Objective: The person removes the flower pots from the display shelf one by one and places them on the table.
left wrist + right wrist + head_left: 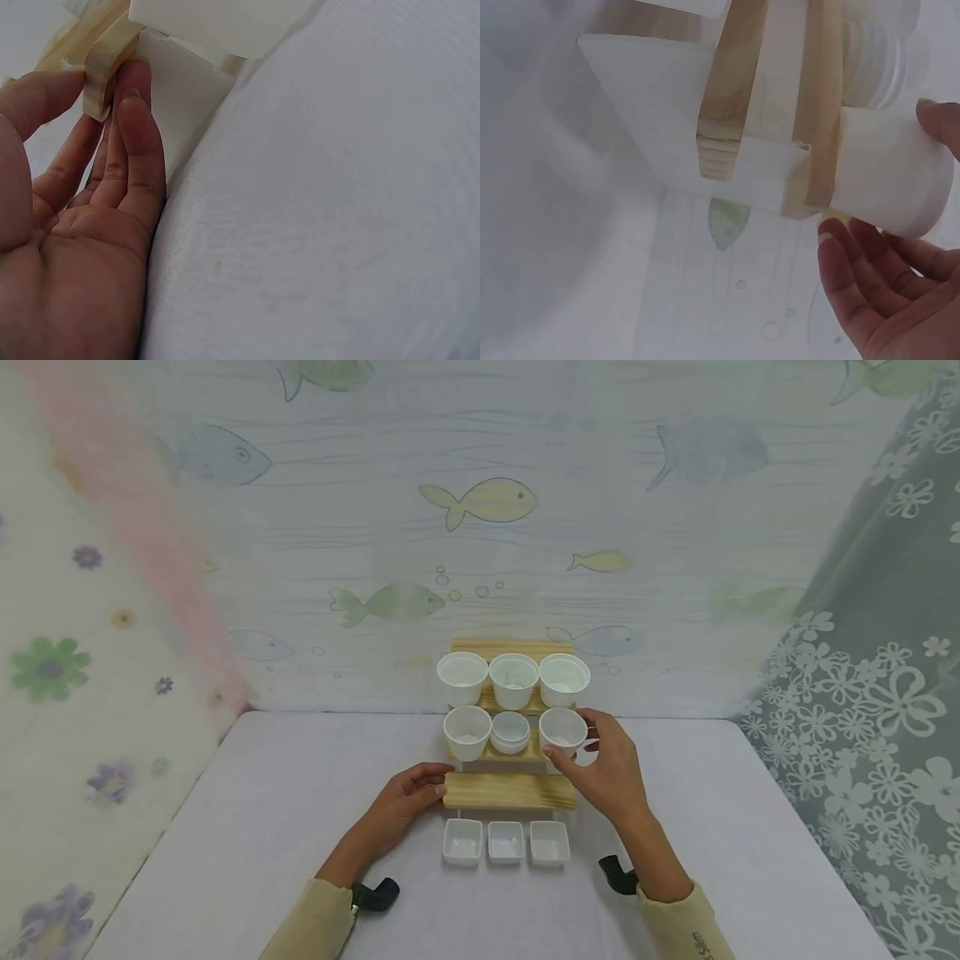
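Note:
A tiered rack with wooden steps and white sides stands at mid-table. My left hand (pixel 401 803) pinches the left end of its bare lowest wooden step (pixel 510 791), and the left wrist view has thumb and fingers on either side of that board end (pixel 97 82). On the step above, my right hand (pixel 611 770) holds a round white cup (pixel 562 727) at the right end. In the right wrist view this cup (pixel 881 169) sits against the step, thumb near its rim and fingers below. Beside it are a short stacked white cup (pixel 510 731) and another tall cup (pixel 467 732).
Three white cups, one of them the middle cup (pixel 513 681), line the upper step. Small square white dishes, such as the left dish (pixel 462 842), sit before the rack on the white tablecloth (pixel 262 827). A fish-patterned backdrop (pixel 480 568) hangs behind.

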The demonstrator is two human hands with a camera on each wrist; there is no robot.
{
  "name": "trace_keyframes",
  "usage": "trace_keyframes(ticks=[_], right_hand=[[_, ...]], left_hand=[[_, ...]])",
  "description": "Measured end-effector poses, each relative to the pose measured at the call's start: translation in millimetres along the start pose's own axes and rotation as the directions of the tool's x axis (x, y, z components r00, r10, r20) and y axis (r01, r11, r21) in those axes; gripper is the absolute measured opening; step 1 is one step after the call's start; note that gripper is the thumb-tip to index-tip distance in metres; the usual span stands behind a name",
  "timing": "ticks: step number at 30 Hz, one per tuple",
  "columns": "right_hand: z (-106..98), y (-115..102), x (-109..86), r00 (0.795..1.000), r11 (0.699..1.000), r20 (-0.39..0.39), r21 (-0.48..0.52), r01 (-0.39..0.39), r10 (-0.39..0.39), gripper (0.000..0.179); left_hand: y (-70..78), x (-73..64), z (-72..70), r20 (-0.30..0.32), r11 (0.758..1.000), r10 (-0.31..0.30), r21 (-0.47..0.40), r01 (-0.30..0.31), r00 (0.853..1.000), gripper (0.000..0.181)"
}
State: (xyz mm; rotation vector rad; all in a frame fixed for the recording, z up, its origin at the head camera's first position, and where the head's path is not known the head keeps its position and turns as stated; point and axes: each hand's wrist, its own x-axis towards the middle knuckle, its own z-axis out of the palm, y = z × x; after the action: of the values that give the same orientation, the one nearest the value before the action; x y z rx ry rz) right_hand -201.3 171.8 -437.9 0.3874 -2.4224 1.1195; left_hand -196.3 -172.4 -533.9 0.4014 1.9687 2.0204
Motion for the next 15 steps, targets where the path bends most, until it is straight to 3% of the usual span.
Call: trace_keyframes(ticks=[15], right_hand=[[-4.3,-2.5,-3.9,1.0,1.0,0.011,-0.012,0.007,-0.007,0.071]], left_hand=[[1.1,-0.8,0.8,-0.006,1.0,-0.009,0.003,0.009,1.0,0.047]])
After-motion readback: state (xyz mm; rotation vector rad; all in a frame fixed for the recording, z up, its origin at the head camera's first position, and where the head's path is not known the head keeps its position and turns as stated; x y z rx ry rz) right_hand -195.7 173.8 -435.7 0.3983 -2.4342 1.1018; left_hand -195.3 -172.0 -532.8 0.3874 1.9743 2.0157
